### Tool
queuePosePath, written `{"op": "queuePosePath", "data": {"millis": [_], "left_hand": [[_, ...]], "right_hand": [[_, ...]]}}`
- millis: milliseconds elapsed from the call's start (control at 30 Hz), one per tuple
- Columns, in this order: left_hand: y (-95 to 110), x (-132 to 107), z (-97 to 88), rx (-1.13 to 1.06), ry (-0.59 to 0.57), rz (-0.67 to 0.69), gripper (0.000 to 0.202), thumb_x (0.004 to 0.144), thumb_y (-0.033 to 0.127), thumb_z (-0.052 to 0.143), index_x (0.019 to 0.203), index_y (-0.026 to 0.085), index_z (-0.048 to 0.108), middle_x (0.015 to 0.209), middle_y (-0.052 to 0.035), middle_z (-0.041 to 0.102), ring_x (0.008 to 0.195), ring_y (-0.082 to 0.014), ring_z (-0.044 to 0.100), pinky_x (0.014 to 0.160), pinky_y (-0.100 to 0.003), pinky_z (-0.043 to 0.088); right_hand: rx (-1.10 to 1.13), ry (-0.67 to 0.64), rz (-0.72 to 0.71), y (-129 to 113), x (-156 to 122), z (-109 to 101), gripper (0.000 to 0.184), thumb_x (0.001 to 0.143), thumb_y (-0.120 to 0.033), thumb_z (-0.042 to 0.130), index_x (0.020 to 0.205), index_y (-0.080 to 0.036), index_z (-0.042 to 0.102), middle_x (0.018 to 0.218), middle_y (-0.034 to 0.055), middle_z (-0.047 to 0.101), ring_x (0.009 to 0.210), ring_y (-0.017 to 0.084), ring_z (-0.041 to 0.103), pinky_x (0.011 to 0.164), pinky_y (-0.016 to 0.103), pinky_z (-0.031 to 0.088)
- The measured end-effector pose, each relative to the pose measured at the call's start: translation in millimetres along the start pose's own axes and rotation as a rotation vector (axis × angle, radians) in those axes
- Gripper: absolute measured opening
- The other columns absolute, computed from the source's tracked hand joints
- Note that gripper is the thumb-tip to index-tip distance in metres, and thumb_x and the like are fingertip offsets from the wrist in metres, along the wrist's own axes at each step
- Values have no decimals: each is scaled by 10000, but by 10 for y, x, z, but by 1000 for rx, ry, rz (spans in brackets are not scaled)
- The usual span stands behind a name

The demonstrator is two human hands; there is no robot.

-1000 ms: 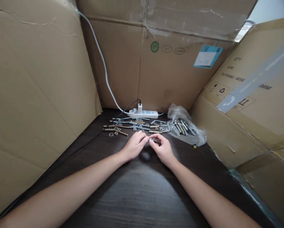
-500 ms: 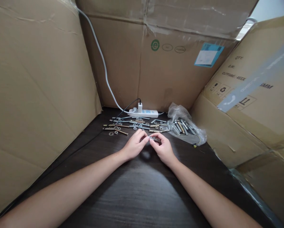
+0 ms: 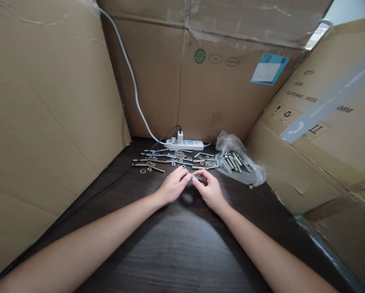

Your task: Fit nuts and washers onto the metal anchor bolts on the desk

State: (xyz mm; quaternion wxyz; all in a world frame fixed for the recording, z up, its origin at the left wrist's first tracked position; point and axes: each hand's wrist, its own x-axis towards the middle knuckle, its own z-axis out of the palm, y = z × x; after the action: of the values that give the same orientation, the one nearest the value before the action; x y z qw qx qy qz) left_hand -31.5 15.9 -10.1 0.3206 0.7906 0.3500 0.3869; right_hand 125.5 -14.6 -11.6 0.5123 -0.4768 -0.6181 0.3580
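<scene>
My left hand and my right hand meet over the dark table, fingers pinched together. Between their fingertips is a small silver bolt. Its shank runs back under the fingers of my right hand, while the thumb and forefinger of my left close on its tip end. Whether a nut sits on that end is too small to tell. Just beyond my hands lie rows of loose bolts and sleeves, with nuts and washers among them.
A clear plastic bag of expansion bolts lies at the back right. Behind the hardware stands a white power strip with a plugged-in adapter. A black cable crosses the left side. Cardboard boxes wall the table.
Both hands stay in nearly the same place with the bolt between them. Only a slight shift of the fingertips shows, and the view has tilted a little.
</scene>
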Motion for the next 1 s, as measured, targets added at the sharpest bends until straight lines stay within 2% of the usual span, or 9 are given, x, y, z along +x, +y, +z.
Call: {"op": "queuePosePath", "data": {"millis": [300,533,733,1000], "left_hand": [[27,-5,6,34,10,17,236,924,325,403,771,169,492,797,-8,482,748,-145,462,710,-281,392],[13,-22,7,19,6,1,126,902,280,425,861,180,491,843,-7,480,756,-143,460,694,-273,392],[4,-9,2,21,20,-5,238,928,314,389,758,176,485,793,-2,477,761,-145,465,713,-278,389],[57,-38,0,16,9,31,105,898,262,425,887,181,492,853,-8,490,752,-138,458,686,-258,400]], "right_hand": [[-39,-20,1,-41,-2,14,209,766,-374,579,801,-168,577,735,25,612,671,159,566,607,261,465],[21,-19,-5,-43,-1,18,193,764,-355,583,834,-177,562,782,34,621,741,174,597,638,265,488],[-21,-11,-15,-66,-15,33,190,760,-357,584,828,-181,564,768,30,617,729,171,587,626,265,477],[-15,-29,30,-29,-4,12,200,753,-358,583,804,-165,584,758,36,631,701,168,586,634,266,471]]}}
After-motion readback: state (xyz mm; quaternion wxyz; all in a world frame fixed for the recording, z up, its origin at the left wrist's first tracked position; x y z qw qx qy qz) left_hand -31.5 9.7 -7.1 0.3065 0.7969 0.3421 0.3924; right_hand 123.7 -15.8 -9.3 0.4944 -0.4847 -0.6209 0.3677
